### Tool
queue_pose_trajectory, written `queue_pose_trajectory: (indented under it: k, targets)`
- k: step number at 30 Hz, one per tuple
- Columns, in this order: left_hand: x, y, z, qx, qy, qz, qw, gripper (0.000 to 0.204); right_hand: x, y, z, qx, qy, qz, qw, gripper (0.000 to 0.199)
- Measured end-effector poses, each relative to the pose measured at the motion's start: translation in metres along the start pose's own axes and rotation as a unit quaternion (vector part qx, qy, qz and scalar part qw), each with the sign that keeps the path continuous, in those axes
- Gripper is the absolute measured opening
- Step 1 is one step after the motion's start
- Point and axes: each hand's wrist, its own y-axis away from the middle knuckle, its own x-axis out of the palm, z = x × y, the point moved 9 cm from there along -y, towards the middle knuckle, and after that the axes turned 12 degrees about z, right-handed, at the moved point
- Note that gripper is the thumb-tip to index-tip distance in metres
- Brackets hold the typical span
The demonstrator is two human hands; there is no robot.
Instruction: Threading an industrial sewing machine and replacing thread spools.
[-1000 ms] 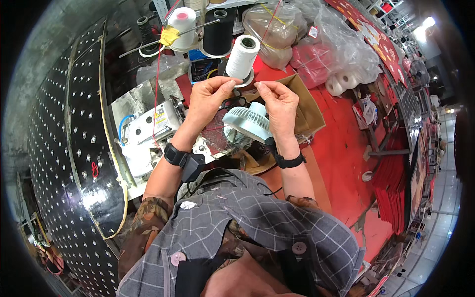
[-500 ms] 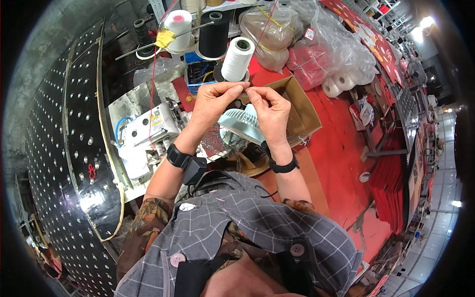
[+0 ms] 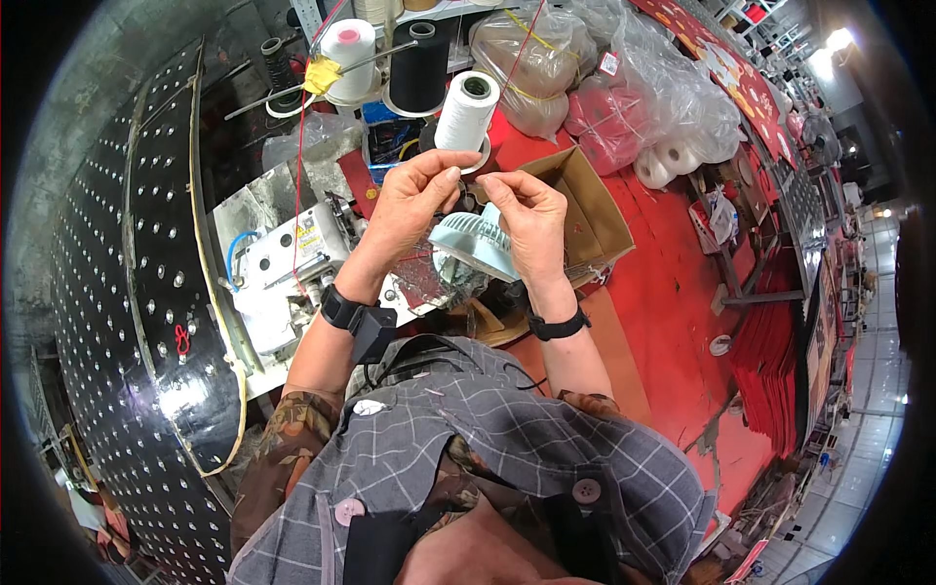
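My left hand [image 3: 414,200] and my right hand [image 3: 526,219] are raised close together above the bench, fingertips almost meeting. Between them they pinch a small dark piece [image 3: 464,185]; what it is I cannot make out. Just below my right hand lies a small pale blue fan [image 3: 470,241]. A white thread cone [image 3: 466,110] stands right behind my fingers. The white sewing machine [image 3: 285,263] sits under my left forearm, with a red thread running up from it.
A black thread cone [image 3: 419,64] and a white cone with a pink top [image 3: 348,47] stand at the back. An open cardboard box [image 3: 590,210] lies right of my hands. Clear plastic bags [image 3: 643,93] and white tape rolls [image 3: 673,158] crowd the red table [image 3: 673,292].
Both hands have risen from the fan and drawn closer to my chest, fingertips still together on the small piece. The fan now lies lower, under my right hand.
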Motion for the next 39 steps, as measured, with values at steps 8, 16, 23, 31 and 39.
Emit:
queue_pose_trajectory:
  k: [8, 16, 23, 31, 39]
  targets:
    - [-0.004, 0.008, 0.0, -0.018, -0.005, 0.03, 0.999, 0.03, 0.022, 0.002, -0.025, 0.122, -0.159, 0.113, 0.973, 0.011]
    - [-0.011, 0.014, 0.007, -0.075, -0.17, 0.039, 0.982, 0.011, 0.015, 0.002, -0.015, 0.098, -0.13, 0.09, 0.983, 0.012]
    - [-0.014, 0.017, -0.003, 0.029, -0.116, -0.021, 0.993, 0.013, 0.016, 0.004, -0.009, 0.09, -0.142, 0.076, 0.983, 0.01]
    - [-0.007, 0.016, 0.006, 0.031, 0.062, -0.057, 0.996, 0.018, 0.019, 0.009, -0.005, 0.06, -0.036, 0.064, 0.995, 0.011]
    - [-0.007, 0.015, 0.007, 0.028, 0.047, -0.064, 0.996, 0.02, 0.015, 0.01, -0.003, 0.037, -0.002, 0.066, 0.997, 0.01]
